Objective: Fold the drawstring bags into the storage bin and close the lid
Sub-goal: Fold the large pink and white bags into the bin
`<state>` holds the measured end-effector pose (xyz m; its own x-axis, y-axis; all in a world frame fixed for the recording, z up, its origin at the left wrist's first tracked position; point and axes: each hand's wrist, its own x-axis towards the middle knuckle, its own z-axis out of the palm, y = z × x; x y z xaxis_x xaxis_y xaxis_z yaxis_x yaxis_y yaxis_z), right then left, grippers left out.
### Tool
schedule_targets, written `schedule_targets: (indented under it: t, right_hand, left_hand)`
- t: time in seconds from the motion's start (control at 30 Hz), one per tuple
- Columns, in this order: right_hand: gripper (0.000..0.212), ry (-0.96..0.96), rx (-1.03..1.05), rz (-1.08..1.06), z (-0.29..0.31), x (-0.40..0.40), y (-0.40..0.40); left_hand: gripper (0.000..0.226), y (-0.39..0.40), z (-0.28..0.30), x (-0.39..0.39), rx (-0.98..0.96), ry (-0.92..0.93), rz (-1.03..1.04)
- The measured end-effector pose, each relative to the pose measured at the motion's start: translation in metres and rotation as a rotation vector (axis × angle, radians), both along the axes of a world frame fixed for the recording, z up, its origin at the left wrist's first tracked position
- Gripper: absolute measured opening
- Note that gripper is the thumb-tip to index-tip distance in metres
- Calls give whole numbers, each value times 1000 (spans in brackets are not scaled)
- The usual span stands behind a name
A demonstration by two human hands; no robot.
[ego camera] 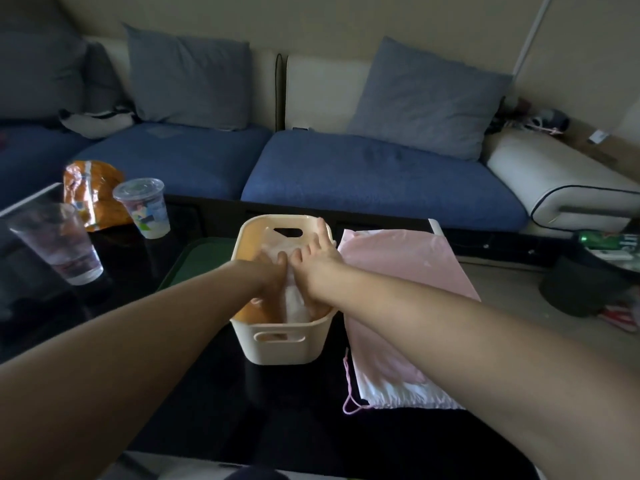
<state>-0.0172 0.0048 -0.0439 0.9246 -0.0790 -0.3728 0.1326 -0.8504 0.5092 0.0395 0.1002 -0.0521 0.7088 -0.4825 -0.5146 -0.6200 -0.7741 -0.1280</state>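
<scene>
Pressing folded bag [294, 299] lengthwise, in bin [277, 344]

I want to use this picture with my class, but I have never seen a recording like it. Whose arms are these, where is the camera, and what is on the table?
There is no robot here. A person wears the camera on the head, so you look down along their own two arms. Both hands, the left hand and the right hand, reach into a cream storage bin and press a pale folded bag down inside it. Another pink drawstring bag lies flat to the right of the bin. On the dark table, to the left, stand two plastic cups and an orange snack packet. Behind is a blue sofa.
</scene>
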Motion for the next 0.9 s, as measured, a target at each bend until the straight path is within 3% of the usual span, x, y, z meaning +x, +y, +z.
schedule_targets:
  t: [0.1,0.2,0.27,0.33,0.4,0.47,0.5,0.6,0.7,0.83,0.9]
  right_hand:
    - [93,-31,234,-99,22,-6,-6]
    - [102,-68,669,-219,53,-20,-29]
    - [75,-261,1015,-285,63,-29,-50]
    - [71,-433,1171,-405,58,-34,-68]
    - [79,-446,1235,-526,41,-38,-78]
    - [78,-378,1379,-643,19,-39,-81]
    - [69,-343,1433,-673,8,-38,-83]
    - [13,-332,1339,-660,-7,-34,-85]
    - [26,-391,1293,-675,5,-31,-84]
    - [18,-573,1365,-635,45,-23,-69]
    - [14,-544,1352,-585,56,-20,-52]
  left_hand:
    - [126,-4,28,-2,49,-1,16]
    - [90,-10,61,-6,72,18,-23]
    - [80,-10,72,-8,-31,-47,-59]
    - [86,-10,69,-4,-238,-45,-31]
    - [99,-11,59,-3,-392,56,23]
    - [104,-12,44,-2,-378,142,63]
    - [105,-13,38,1,-351,166,90]
    - [112,-16,27,10,-342,196,172]
    - [110,-20,20,10,-312,157,222]
    - [112,-22,8,19,-301,231,300]
    - [110,-21,10,19,-307,258,302]
